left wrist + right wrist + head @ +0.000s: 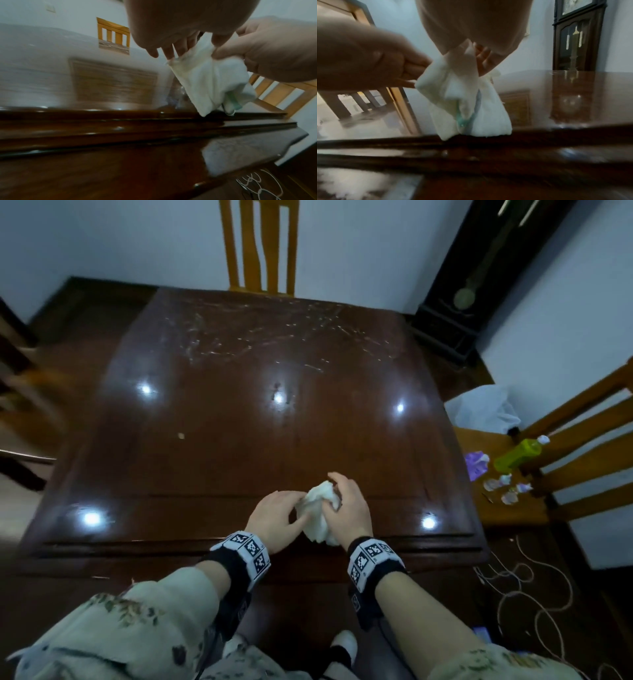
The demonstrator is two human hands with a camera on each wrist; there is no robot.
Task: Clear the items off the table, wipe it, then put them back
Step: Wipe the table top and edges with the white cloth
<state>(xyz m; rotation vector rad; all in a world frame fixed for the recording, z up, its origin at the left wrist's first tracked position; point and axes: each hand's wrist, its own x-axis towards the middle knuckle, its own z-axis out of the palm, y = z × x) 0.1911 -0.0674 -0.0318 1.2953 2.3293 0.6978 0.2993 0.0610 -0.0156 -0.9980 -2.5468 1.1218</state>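
White cloth: bunched and hanging between both hands, above the near edge of the table; in the wrist views its lower end is touching or nearly touching the raised edge moulding, I cannot tell which. A greenish seam is showing in its folds.
Left hand: pinching the left side of the cloth between thumb and fingers, other fingers lying loosely extended.
Right hand: gripping the top and right side of the cloth, fingers curled round the bunched part.
Table: dark, glossy wood, reflecting ceiling lights as bright spots; pale scratches or streaks are showing across the far half, and a small light fleck is lying left of centre.
Cleared items: sitting on the seat of the wooden chair just beside the table's right side: a green bottle lying on its side, a purple packet, a few small pale pieces too small to identify, and a white plastic bag at the seat's far end.
Far side: another wooden chair is standing against the table's far edge, by the wall.
Right corner: a tall dark pendulum clock is standing against the wall.
Floor: pale cords are lying looped to the right of the table.
Wrists: black bands with square black-and-white markers on both.
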